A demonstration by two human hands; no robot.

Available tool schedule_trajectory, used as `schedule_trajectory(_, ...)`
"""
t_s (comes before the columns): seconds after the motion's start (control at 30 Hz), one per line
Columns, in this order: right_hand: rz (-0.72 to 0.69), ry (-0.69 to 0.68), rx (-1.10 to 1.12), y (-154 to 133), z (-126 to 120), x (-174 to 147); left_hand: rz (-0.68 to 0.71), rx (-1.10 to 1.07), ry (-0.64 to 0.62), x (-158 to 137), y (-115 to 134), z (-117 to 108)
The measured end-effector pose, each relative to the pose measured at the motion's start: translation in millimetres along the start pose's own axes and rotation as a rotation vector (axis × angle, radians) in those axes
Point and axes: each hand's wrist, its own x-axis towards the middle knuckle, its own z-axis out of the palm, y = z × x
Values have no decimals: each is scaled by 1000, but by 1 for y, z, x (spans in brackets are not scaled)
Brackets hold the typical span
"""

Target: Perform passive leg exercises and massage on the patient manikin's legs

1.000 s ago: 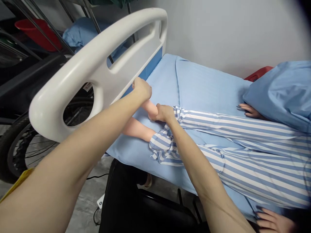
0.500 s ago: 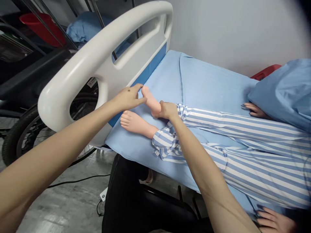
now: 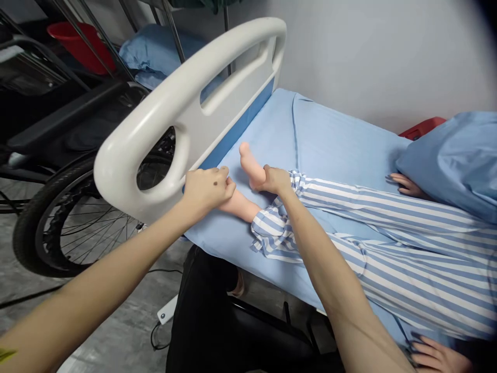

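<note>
Two pinkish feet of a mannequin stick out from blue-and-white striped trousers (image 3: 388, 248) on the bed. My right hand (image 3: 276, 181) is wrapped round the heel and ankle of the far foot (image 3: 252, 165), whose toes point up. Over the near foot (image 3: 241, 206), my left hand (image 3: 207, 190) hangs with its fingers curled in and nothing visible in them. It hides that foot's toes, and I cannot tell whether it touches them. Light blue sheet (image 3: 326, 129) lies under both legs.
A white bed end board (image 3: 163, 98) with cut-out handles stands left of the feet. Beyond it are a wheelchair wheel (image 3: 50, 243) and a red bucket (image 3: 83, 46). The mannequin's hands (image 3: 407, 184) lie at the right, near a blue pillow (image 3: 462, 155).
My left hand has left the far foot's toes and come down in front of the near foot, its fingers curling in. My right hand keeps its hold. The view has shifted slightly.
</note>
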Motion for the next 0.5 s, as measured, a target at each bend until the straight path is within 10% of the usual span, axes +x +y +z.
schedule_trajectory(0.23, 53, 23, 37, -9, -1, -13, 39, -32, -19, -1, 2, -5)
schedule_trajectory(0.5, -129, 515, 115, -26, 36, -64, -9, -51, 69, -3, 5, -2)
